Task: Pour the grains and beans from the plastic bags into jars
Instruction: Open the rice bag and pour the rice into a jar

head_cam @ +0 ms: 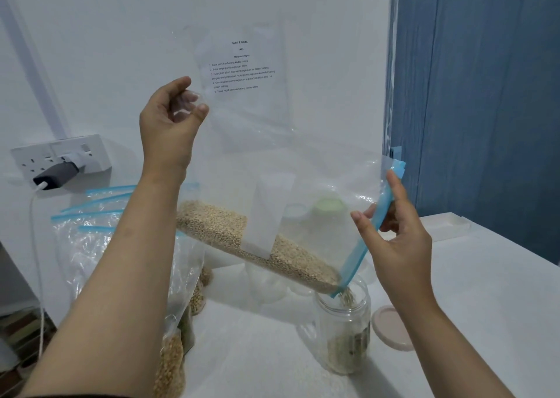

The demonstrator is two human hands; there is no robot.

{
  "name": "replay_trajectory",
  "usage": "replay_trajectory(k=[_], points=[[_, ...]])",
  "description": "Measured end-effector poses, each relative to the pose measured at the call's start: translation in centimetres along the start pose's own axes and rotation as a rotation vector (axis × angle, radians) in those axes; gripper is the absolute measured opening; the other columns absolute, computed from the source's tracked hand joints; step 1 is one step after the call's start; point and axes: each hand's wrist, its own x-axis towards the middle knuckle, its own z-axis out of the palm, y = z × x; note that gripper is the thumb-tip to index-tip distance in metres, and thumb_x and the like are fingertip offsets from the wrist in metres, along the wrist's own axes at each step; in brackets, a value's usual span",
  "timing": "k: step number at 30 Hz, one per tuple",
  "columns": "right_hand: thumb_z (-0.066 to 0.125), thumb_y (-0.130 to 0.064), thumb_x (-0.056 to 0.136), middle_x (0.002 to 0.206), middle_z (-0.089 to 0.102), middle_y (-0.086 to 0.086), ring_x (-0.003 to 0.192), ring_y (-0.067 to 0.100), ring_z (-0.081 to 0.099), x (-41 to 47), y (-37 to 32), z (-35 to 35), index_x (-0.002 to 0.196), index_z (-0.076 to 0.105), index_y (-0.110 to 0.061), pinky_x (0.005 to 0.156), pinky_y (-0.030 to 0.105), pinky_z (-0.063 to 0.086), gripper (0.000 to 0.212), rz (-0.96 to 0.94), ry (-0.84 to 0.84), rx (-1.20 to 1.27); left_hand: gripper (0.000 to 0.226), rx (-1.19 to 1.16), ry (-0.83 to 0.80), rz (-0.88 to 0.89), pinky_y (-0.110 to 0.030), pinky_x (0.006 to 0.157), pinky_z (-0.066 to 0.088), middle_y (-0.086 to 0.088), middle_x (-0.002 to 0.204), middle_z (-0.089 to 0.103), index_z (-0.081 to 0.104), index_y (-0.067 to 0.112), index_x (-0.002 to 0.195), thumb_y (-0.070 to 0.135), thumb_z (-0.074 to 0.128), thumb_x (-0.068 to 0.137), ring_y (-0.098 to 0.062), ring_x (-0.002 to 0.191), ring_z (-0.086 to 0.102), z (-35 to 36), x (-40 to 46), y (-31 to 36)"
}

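Note:
A clear zip bag (pixel 303 161) with a blue seal strip hangs tilted over the table, pale grains (pixel 242 240) lying along its lower edge. My left hand (pixel 169 125) pinches the bag's raised bottom corner. My right hand (pixel 397 231) pinches the blue zip strip at the bag's mouth. Grains fall from the lower corner of the mouth into an open glass jar (pixel 345 325), which stands on the table and is partly filled.
A pinkish lid (pixel 391 328) lies right of the jar. Several bags of beans and grains (pixel 169 358) stand at the left, under my left arm. Other jars (pixel 328 208) show through the bag. A wall socket with charger (pixel 60 163) sits at the left.

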Motion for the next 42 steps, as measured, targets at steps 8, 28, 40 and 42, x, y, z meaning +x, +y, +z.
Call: replay_trajectory(k=[8, 28, 40, 42], points=[[0.07, -0.032, 0.086, 0.092, 0.062, -0.017, 0.088, 0.012, 0.056, -0.11, 0.25, -0.16, 0.147, 0.039, -0.043, 0.083, 0.015, 0.05, 0.07, 0.007, 0.007, -0.001, 0.04, -0.001, -0.006, -0.007, -0.016, 0.076, 0.042, 0.004, 0.095, 0.061, 0.059, 0.01, 0.123, 0.001, 0.071, 0.086, 0.001, 0.08, 0.053, 0.24, -0.05, 0.21], [0.068, -0.038, 0.084, 0.092, 0.056, -0.031, 0.089, 0.01, 0.053, 0.14, 0.21, -0.61, 0.145, 0.036, -0.045, 0.082, 0.02, 0.052, 0.069, -0.01, -0.01, -0.104, 0.039, -0.011, -0.011, -0.007, -0.015, 0.077, 0.042, 0.002, 0.096, 0.061, 0.059, 0.009, 0.122, 0.001, 0.07, 0.086, 0.002, 0.078, 0.052, 0.41, 0.06, 0.24], [0.068, -0.038, 0.084, 0.092, 0.056, -0.03, 0.089, 0.009, 0.053, 0.26, 0.33, -0.66, 0.147, 0.036, -0.044, 0.08, 0.016, 0.051, 0.071, -0.004, -0.012, -0.103, 0.039, -0.005, -0.011, -0.005, -0.015, 0.076, 0.042, 0.003, 0.095, 0.061, 0.059, 0.009, 0.122, 0.0, 0.07, 0.086, 0.003, 0.078, 0.052, 0.56, 0.18, 0.43], [0.067, -0.04, 0.084, 0.093, 0.055, -0.029, 0.09, 0.009, 0.053, 0.23, 0.34, -0.67, 0.146, 0.035, -0.046, 0.079, 0.015, 0.051, 0.07, 0.0, -0.014, -0.106, 0.039, -0.003, -0.012, -0.004, -0.015, 0.076, 0.042, 0.003, 0.095, 0.061, 0.059, 0.009, 0.122, 0.0, 0.07, 0.086, 0.002, 0.078, 0.052, 0.57, 0.16, 0.41]])
